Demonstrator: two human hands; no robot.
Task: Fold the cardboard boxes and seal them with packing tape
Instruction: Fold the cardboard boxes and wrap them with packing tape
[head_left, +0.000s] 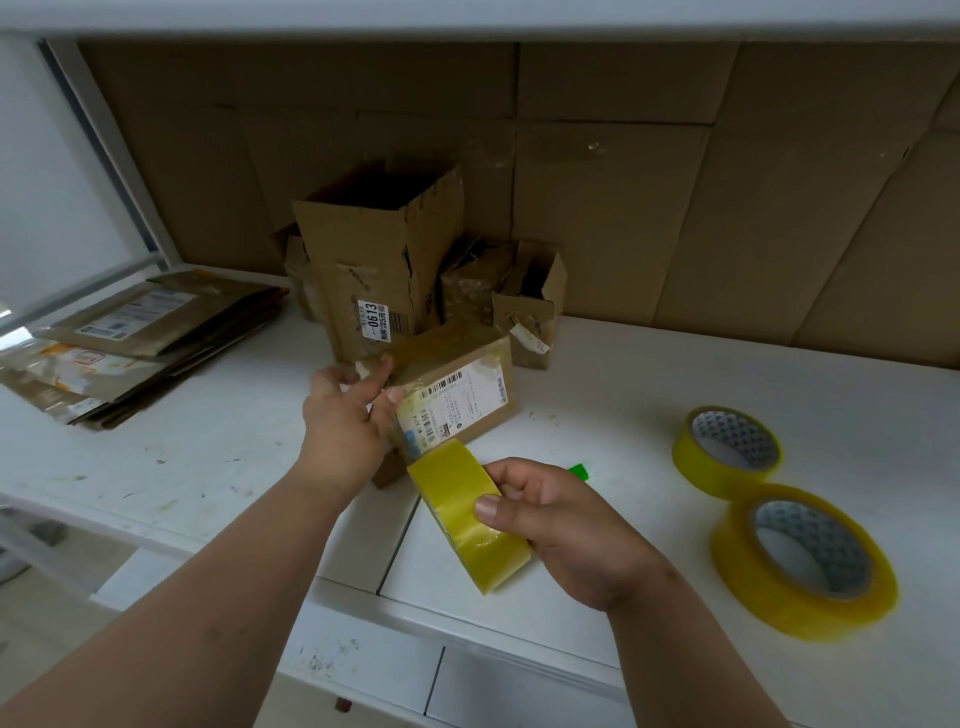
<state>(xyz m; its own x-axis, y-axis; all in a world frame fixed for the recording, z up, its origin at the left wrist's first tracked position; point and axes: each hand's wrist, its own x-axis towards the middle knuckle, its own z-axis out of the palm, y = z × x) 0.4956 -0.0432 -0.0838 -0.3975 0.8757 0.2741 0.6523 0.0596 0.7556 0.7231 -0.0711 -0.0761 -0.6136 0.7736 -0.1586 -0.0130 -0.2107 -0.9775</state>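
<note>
left hand (345, 415): held the box (457, 395) by its left end, fingers curled onto the near face, thumb up at the top edge
right hand (563, 525): gripped the tape roll (467, 512), thumb pressed on the outer face, fingers wrapped behind
tape: strip ran from roll up to the box's near-left corner
box: closed, label facing up, on the white table (208, 441), just in front of the tall box (379, 254)
tall box: upright, top open, "0613" sticker
small box (530, 306): open, right of tall box
spare rolls: one (727, 449) and a bigger one (802, 558), flat on table, far right
flat stack (140, 343): flattened cartons, left
green bit (579, 472): behind right hand, can't tell what
back wall: cardboard sheets (623, 182)
</note>
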